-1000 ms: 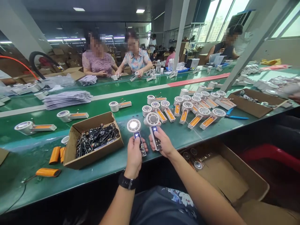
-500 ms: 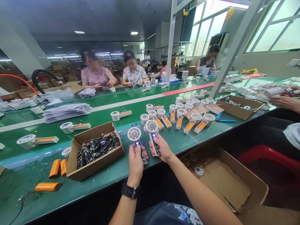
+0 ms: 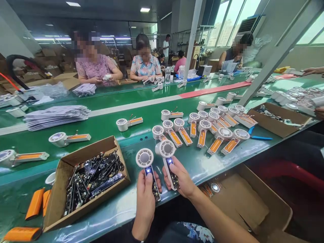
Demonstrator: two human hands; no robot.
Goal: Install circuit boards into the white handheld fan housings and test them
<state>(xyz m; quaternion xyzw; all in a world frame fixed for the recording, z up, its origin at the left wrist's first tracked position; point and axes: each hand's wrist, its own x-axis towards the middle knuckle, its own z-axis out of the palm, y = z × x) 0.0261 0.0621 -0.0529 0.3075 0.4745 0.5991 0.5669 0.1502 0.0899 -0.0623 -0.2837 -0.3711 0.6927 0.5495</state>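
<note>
L hand (image 3: 146,206): closed firmly round lower part of L fan unit (image 3: 144,158), fingers (image 3: 159,184) behind board, thumb on front. R hand (image 3: 181,177): part-closed, gripping PCB handle of R fan unit (image 3: 166,149) from the side; palm not flat to board.

Both units: white round grille head up, bare PCB handle down, tilted slightly, held above bench edge. Heads close, not touching. LED lit blue-white on each board near head.

Nearest L hand: cardboard tray (image 3: 57,192) of loose black PCBs (image 3: 93,179), on green conveyor bench (image 3: 141,138). Small white cup (image 3: 50,179) and orange cylindrical parts (image 3: 35,204) just L of tray.

Nearest R hand: approx. 20 similar fan units w/ orange handles (image 3: 210,125), grouped on bench, heads pointing away. Blue-handled pliers (image 3: 260,137) at bench edge beside 2nd tray of boards (image 3: 278,121). Open cardboard box (image 3: 253,202) below bench, R of R hand, contents partly visible.

Co-worker's hand (image 3: 314,70) at far R, over parts on bench; what it holds cannot be told. More workers seated across bench, separate from these hands.
</note>
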